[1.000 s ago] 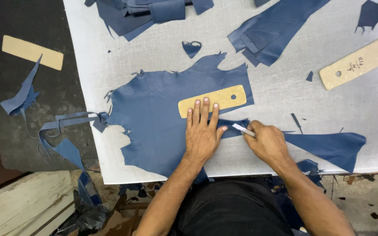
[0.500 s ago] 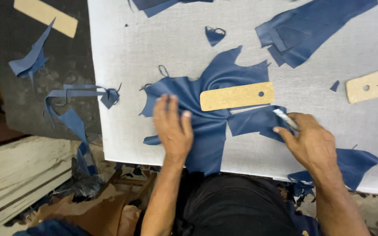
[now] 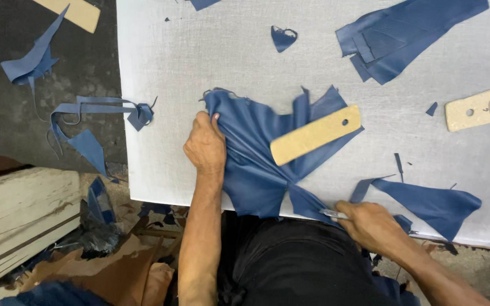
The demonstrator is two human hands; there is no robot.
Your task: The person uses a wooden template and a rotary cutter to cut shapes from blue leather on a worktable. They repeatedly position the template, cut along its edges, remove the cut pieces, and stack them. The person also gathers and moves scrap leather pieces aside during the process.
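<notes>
- Since the earlier frames the blue leather piece [image 3: 256, 153] has been bunched up from lying flat, and the left hand [image 3: 205, 146] has gone from pressing palm-down beside the template to clutching the leather's left edge.
- Left hand: its fingers are curled closed into the gathered folds of the leather, gripping it near the left side of the white cutting board [image 3: 165, 85].
- Right hand [image 3: 372, 224]: it has dropped from the middle of the board to the near edge and is closed around a small knife [image 3: 333, 214], whose metal end touches the lower tip of the leather.
- A tan template [image 3: 316, 135] with a hole at one end lies tilted on top of the crumpled leather, right of the left hand.
- Another blue offcut [image 3: 426, 203] lies on the board just right of the right hand.
- A second tan template [image 3: 481, 106] sits near the right edge, and folded blue pieces [image 3: 398, 37] lie at the top right, well apart from both hands.
- Blue scraps [image 3: 94, 113] hang over the dark surface left of the board.
</notes>
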